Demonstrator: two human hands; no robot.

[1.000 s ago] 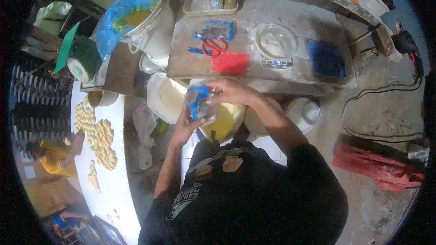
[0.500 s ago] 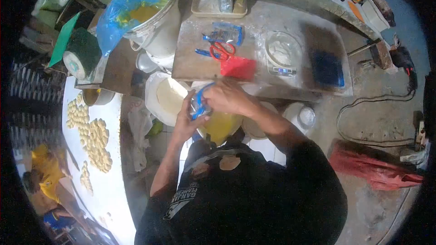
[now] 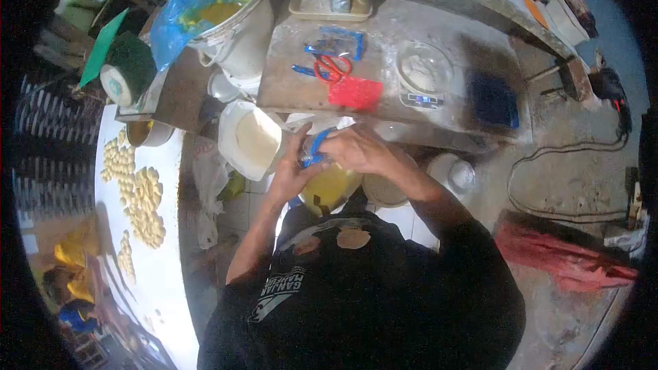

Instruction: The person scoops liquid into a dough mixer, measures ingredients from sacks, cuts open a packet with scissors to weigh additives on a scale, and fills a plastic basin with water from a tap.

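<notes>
My left hand (image 3: 293, 171) grips a clear plastic packet with blue edges (image 3: 315, 151), thumb and fingers around its left side. At the packet's right side is my right hand (image 3: 358, 151), its fingers bent against the plastic and the fingertips hidden. Both hands are above a container of yellow contents (image 3: 329, 188). Just to their left a white tub (image 3: 233, 147) holds a pale, powdery substance. Red-handled scissors (image 3: 332, 67), a red packet (image 3: 355, 93) and another blue-edged packet (image 3: 336, 44) lie on the worktable beyond.
A digital scale (image 3: 421, 99) carries a clear bowl of white stuff. A bucket (image 3: 240, 51) lined with blue plastic stands back left. Small dough pieces (image 3: 144, 205) cover part of a white table (image 3: 168, 281), with another person (image 3: 75, 267) beyond it. A white container (image 3: 445, 171) stands at right.
My right hand has shifted slightly to the right and down, still at the packet. The packet and my left hand have moved a little to the right. The camera view has tilted slightly.
</notes>
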